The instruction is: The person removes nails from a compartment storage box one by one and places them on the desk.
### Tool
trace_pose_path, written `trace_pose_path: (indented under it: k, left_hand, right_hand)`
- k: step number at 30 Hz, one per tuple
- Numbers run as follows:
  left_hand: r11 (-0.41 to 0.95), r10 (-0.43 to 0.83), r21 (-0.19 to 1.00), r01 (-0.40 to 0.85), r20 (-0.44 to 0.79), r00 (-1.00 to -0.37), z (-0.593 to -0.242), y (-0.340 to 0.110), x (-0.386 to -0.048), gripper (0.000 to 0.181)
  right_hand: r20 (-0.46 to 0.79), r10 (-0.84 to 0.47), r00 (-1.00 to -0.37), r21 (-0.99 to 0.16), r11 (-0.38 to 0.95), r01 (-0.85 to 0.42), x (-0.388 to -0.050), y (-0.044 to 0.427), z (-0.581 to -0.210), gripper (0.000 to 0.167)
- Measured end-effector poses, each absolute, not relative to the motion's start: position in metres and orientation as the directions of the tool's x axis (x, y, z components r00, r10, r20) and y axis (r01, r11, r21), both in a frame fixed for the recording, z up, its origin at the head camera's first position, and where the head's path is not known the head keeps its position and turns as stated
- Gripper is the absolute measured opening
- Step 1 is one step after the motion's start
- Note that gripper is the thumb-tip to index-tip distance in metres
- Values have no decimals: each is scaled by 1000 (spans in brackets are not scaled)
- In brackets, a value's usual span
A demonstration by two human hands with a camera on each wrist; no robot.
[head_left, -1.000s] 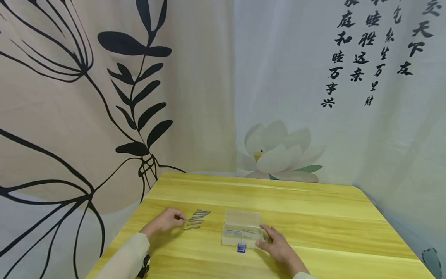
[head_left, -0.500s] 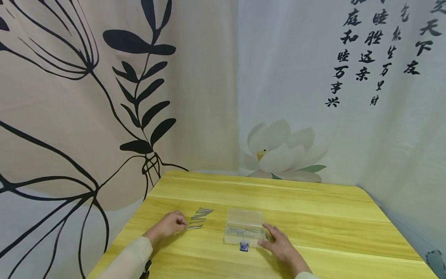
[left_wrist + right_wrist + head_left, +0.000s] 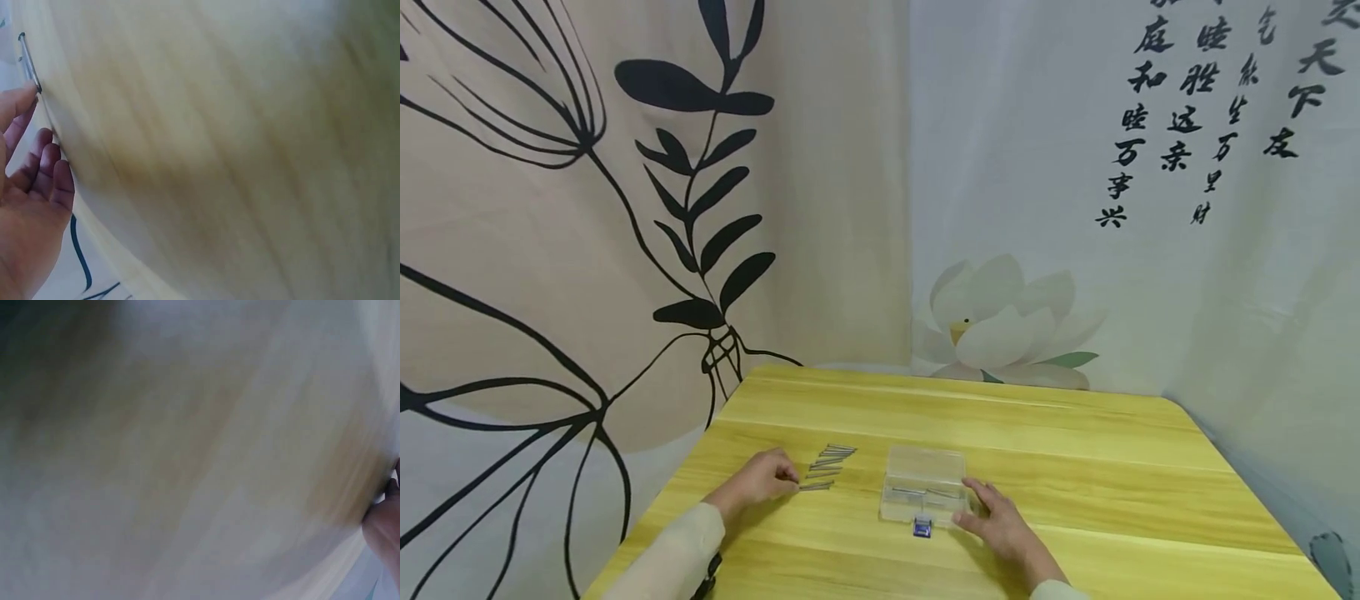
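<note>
Touching the left grip (image 3: 758, 479), the nearest metal rod (image 3: 817, 487) extends rightward.

On the table (image 3: 1075, 467), a column of nails (image 3: 832, 458) runs back to front, left of the storage case (image 3: 895, 510); the left hand (image 3: 763, 477) lies left of the column, fingertips at the left end of the frontmost nail (image 3: 820, 486). Inside the case lie further nails (image 3: 908, 491), side by side, with its lid (image 3: 927, 461) behind, its latch (image 3: 922, 528) in front and the right hand (image 3: 1002, 523) at its right side. Behind the table hangs a curtain (image 3: 835, 208), leaf print (image 3: 730, 237) at left, lotus print (image 3: 1000, 342) right of centre, lettering (image 3: 1118, 186) above the lotus, farther right
</note>
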State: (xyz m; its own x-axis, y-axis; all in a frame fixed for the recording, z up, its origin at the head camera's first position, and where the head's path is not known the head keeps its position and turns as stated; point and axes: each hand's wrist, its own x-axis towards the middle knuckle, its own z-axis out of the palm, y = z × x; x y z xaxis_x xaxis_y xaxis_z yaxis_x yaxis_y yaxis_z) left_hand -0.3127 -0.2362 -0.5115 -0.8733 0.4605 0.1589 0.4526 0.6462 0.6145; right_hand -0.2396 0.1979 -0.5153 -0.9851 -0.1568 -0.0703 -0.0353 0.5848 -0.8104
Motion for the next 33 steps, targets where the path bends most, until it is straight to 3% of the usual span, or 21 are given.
trace_pose_path:
  k: [4, 12, 25, 33]
  left_hand:
    - [635, 466, 635, 439, 139, -874, -505, -235, -312, 3]
    - [664, 422, 646, 377, 94, -902, -483, -214, -323, 14]
    - [557, 512, 733, 390, 66, -856, -462, -133, -332, 23]
    - [526, 536, 742, 415, 90, -840, -463, -100, -334, 19]
  right_hand:
    - [-67, -157, -985, -820, 571, -35, -239, 198, -516, 69]
    - [-78, -169, -982, -819, 573, -34, -242, 197, -518, 69]
    - [-82, -153, -985, -816, 578, -22, -240, 198, -515, 69]
    - [-93, -147, -985, -825, 565, -6, -241, 199, -517, 68]
